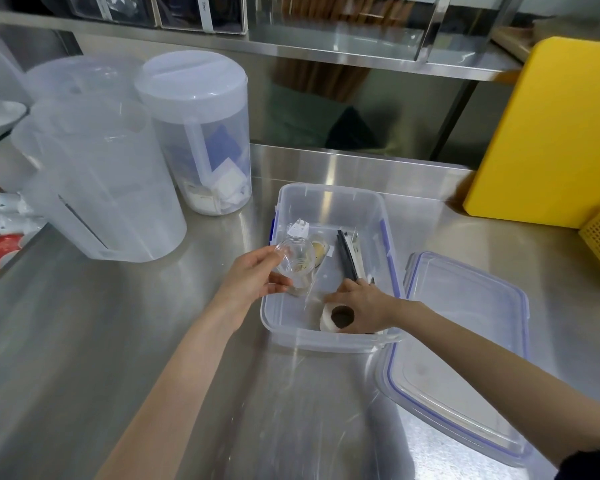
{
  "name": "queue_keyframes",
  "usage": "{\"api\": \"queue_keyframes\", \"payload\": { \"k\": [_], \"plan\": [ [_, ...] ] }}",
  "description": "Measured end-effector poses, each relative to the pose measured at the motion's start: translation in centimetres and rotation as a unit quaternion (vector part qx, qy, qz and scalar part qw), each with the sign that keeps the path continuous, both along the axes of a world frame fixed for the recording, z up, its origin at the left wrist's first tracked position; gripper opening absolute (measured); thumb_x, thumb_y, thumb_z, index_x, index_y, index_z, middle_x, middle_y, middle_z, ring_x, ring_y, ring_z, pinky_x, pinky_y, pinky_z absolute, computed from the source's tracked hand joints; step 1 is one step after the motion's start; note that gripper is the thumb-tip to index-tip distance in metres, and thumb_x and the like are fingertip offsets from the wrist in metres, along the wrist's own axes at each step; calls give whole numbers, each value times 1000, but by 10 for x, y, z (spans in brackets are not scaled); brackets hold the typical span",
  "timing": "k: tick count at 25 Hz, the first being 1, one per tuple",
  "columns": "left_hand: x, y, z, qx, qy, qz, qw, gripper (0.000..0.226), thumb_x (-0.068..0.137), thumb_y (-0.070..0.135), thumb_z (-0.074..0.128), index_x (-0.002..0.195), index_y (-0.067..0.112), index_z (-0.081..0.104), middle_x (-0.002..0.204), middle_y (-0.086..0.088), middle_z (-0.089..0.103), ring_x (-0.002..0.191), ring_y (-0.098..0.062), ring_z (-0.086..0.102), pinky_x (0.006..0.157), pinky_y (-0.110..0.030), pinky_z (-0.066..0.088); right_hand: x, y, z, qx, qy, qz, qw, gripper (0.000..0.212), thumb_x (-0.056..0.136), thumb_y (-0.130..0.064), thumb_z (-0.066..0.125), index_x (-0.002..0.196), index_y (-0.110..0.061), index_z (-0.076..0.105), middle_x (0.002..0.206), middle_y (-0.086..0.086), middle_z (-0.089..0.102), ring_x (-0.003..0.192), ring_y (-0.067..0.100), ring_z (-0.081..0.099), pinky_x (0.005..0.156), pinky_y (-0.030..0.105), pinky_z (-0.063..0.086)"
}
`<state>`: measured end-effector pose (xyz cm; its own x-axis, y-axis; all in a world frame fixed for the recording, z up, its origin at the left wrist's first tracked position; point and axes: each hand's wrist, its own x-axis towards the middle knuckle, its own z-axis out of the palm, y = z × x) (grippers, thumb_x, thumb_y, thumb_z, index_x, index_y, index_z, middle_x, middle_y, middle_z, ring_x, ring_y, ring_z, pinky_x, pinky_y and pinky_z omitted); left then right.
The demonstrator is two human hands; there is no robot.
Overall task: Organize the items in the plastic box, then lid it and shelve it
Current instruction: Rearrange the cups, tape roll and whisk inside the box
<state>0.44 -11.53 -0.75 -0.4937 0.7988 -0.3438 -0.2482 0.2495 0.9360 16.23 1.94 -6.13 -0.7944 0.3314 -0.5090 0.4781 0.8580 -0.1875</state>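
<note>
Right hand [362, 303] grips a white tape roll [336, 318] inside the clear, lidless plastic box [329, 341]; left hand [253, 278] pinches a clear cup [297, 259].

steel desk [84, 323], steel shelf [326, 53] above, yellow board [548, 133] leaning right, two frosted jugs [194, 133] left.

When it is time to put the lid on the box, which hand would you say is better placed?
Right, probably: the lid lies beside the right hand, while the left hand holds a clear cup at the plastic box's opposite side.
</note>
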Motion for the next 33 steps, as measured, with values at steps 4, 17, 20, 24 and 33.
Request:
{"api": "queue_keyframes", "payload": {
  "k": [4, 17, 20, 24, 33],
  "plan": [
    [1, 1, 1, -2, 4, -3, 1000, 28, 92, 18, 49, 114, 7, 62, 114, -8, 61, 46, -1, 60, 49, -12, 51, 2, 2, 1, -1, -30, 15, 999, 59, 85, -39, 57, 138, -32, 33, 137, 7, 36, 121, 28, 34, 101, 37, 31],
    [16, 28, 0, -36, 92, -74, 992, 20, 92, 24, 51, 108, 13, 58, 95, -2, 60, 44, -3, 60, 51, -16, 54, -2, 11, 58, -262, 302, -349, 848, 34, 97, -30, 38, 122, -15, 54, 119, 9, 62, 103, 22, 61, 73, 17, 48],
    [24, 51, -6, -51, 152, -110, 981, 25, 94, 20, 46, 116, 12, 56, 95, -1, 56, 51, -9, 59, 49, -13, 50, -5, 8, 62, -282, 289, -350, 845, 30, 94, -36, 44, 116, -19, 55, 106, 3, 60, 91, 14, 58, 74, 20, 50],
    [31, 74, -26, -86, 178, -152, 968, 31, 95, 15, 42, 124, 10, 51, 105, -12, 57, 55, -10, 58, 44, -9, 49, -11, 13, 41, -126, 242, -317, 908, 37, 93, -9, 41, 129, -7, 48, 127, 16, 57, 116, 31, 54, 99, 38, 45],
    [34, 87, -54, -164, 178, -207, 948, 39, 95, 11, 38, 133, 9, 40, 129, -14, 53, 61, -9, 61, 46, -15, 53, -19, 27, 12, -93, 127, -325, 933, 42, 92, -5, 38, 133, -8, 44, 137, 16, 51, 125, 32, 48, 102, 35, 41]
  ]
}}
